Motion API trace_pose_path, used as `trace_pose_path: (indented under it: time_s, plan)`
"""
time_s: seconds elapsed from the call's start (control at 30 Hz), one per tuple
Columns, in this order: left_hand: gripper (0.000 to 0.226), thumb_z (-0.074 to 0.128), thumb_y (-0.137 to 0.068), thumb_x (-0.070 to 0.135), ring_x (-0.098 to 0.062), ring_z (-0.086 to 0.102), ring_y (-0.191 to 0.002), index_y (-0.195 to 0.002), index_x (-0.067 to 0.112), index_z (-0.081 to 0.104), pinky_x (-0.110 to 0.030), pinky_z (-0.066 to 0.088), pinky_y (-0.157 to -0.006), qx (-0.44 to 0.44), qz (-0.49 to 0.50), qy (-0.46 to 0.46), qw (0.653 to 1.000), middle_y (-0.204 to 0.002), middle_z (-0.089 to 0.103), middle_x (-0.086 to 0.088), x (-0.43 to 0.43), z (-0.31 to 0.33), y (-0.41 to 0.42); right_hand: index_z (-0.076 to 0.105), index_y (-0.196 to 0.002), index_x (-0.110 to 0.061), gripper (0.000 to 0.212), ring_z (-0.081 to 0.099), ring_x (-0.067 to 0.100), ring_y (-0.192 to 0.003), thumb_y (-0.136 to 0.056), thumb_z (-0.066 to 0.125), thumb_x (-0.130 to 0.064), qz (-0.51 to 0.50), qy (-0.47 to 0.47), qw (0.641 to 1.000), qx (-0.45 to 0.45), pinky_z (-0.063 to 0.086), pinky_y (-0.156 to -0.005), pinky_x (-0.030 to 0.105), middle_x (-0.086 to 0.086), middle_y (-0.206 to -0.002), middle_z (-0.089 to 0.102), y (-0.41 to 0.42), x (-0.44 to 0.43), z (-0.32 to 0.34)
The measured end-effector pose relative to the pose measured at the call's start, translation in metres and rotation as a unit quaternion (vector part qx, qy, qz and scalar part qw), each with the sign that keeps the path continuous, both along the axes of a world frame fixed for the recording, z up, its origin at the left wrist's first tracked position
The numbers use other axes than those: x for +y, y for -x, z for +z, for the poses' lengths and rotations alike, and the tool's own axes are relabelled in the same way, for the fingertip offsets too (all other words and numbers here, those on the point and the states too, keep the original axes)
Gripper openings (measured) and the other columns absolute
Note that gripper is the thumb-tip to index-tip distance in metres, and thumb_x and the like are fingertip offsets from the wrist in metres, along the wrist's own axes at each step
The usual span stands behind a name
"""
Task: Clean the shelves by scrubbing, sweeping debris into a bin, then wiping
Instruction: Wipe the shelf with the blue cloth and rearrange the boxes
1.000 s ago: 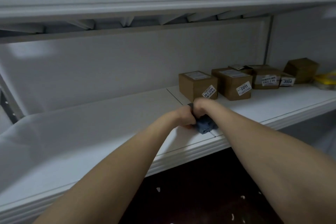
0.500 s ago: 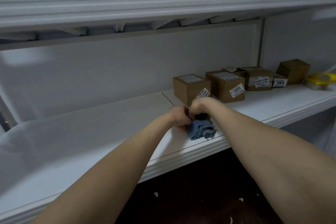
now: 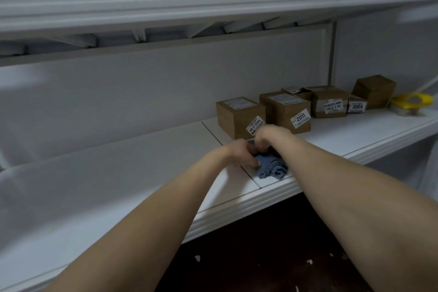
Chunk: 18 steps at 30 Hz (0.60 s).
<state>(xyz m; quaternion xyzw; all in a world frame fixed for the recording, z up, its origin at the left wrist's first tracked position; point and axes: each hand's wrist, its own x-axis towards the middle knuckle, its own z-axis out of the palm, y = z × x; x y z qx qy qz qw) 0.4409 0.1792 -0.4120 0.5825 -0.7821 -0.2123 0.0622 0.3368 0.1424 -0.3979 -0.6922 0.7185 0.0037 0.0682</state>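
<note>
On the shelf [image 3: 123, 173], a blue cloth [image 3: 272, 169] is being gripped by the left hand [image 3: 241, 153]. It is also being pinched by the right hand [image 3: 269, 136].

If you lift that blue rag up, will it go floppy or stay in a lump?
Probably floppy: the crumpled blue cloth rag lies in soft folds between the left hand and right hand. It likely weighs little, bunching small in their grip. It should not roll off the white shelf.

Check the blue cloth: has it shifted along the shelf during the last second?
Yes. The blue cloth has slid right: it straddled the shelf seam before and now lies right of it.
</note>
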Motion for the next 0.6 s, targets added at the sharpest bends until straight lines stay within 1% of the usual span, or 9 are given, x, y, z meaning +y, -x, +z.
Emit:
trace_pose_path:
  time_s: [0.03,0.07,0.1,0.17,0.23,0.33,0.43,0.53,0.6]
  plan:
    - [0.039,0.061,-0.088,0.023,-0.019,0.057,-0.099,-0.126,0.014,0.059,-0.028,0.052,-0.073,0.025,0.025,0.01,0.999,-0.122,0.061,-0.009,-0.001,0.003,-0.004,0.057,-0.112,-0.01,0.027,0.059,0.029,-0.106,-0.088,0.059,-0.023,-0.007,0.017,0.999,-0.027,0.049,-0.086,0.035,0.011,-0.123,0.058,0.0,-0.004,0.0]
    - [0.038,0.06,-0.089,0.021,-0.022,0.058,-0.099,-0.125,0.012,0.058,-0.03,0.054,-0.073,0.053,0.057,0.035,0.996,-0.122,0.06,-0.01,-0.003,0.007,-0.008,0.056,-0.115,-0.01,0.03,0.058,0.029,-0.108,-0.089,0.058,-0.022,-0.025,0.044,0.997,-0.064,0.048,-0.087,0.035,0.011,-0.125,0.057,0.001,-0.01,0.001]
    - [0.036,0.059,-0.089,0.018,-0.025,0.059,-0.103,-0.124,0.01,0.058,-0.035,0.055,-0.08,0.081,0.096,0.064,0.99,-0.122,0.06,-0.012,-0.006,0.011,-0.012,0.055,-0.122,-0.009,0.034,0.057,0.029,-0.112,-0.089,0.056,-0.02,-0.048,0.075,0.99,-0.107,0.048,-0.088,0.036,0.011,-0.127,0.055,0.002,-0.015,0.002]
    - [0.035,0.058,-0.089,0.016,-0.031,0.056,-0.112,-0.123,0.01,0.055,-0.041,0.051,-0.093,0.136,0.159,0.093,0.973,-0.126,0.056,-0.015,-0.011,0.018,-0.018,0.049,-0.133,-0.008,0.043,0.053,0.029,-0.117,-0.091,0.052,-0.016,-0.072,0.111,0.973,-0.19,0.049,-0.093,0.038,0.012,-0.135,0.05,0.002,-0.029,0.004]
    - [0.041,0.058,-0.09,0.015,-0.03,0.054,-0.115,-0.129,0.008,0.05,-0.039,0.048,-0.097,0.176,0.192,0.097,0.961,-0.131,0.052,-0.016,-0.015,0.028,-0.017,0.038,-0.142,-0.006,0.052,0.049,0.031,-0.122,-0.092,0.048,-0.016,-0.065,0.109,0.957,-0.26,0.048,-0.098,0.042,0.015,-0.143,0.041,0.0,-0.041,0.007]
    - [0.052,0.054,-0.093,0.014,-0.024,0.049,-0.115,-0.141,0.002,0.037,-0.031,0.043,-0.098,0.241,0.201,0.086,0.945,-0.14,0.044,-0.012,-0.019,0.04,-0.007,0.012,-0.151,-0.009,0.071,0.036,0.036,-0.132,-0.093,0.05,-0.022,-0.057,0.106,0.937,-0.327,0.041,-0.104,0.047,0.016,-0.153,0.019,-0.005,-0.053,0.008]
    - [0.062,0.054,-0.094,0.01,-0.023,0.041,-0.129,-0.147,0.006,0.024,-0.027,0.038,-0.101,0.303,0.186,0.079,0.931,-0.148,0.036,-0.009,-0.021,0.048,0.004,-0.001,-0.153,-0.016,0.082,0.025,0.038,-0.137,-0.093,0.053,-0.033,-0.062,0.131,0.923,-0.356,0.036,-0.107,0.049,0.015,-0.157,0.005,-0.011,-0.069,0.007]
    - [0.065,0.052,-0.095,0.008,-0.019,0.035,-0.134,-0.149,0.006,0.016,-0.023,0.034,-0.101,0.339,0.17,0.061,0.923,-0.152,0.03,-0.006,-0.02,0.048,0.009,-0.003,-0.153,-0.014,0.089,0.018,0.039,-0.14,-0.091,0.055,-0.042,-0.057,0.136,0.909,-0.389,0.03,-0.111,0.047,0.017,-0.157,0.006,-0.017,-0.082,0.005]
    - [0.061,0.052,-0.095,0.007,-0.018,0.035,-0.134,-0.148,0.007,0.021,-0.02,0.036,-0.095,0.355,0.163,0.039,0.92,-0.15,0.033,-0.006,-0.027,0.048,0.009,0.002,-0.152,-0.01,0.087,0.022,0.039,-0.138,-0.091,0.055,-0.042,-0.063,0.144,0.907,-0.392,0.031,-0.109,0.045,0.02,-0.153,0.014,-0.021,-0.088,0.003]
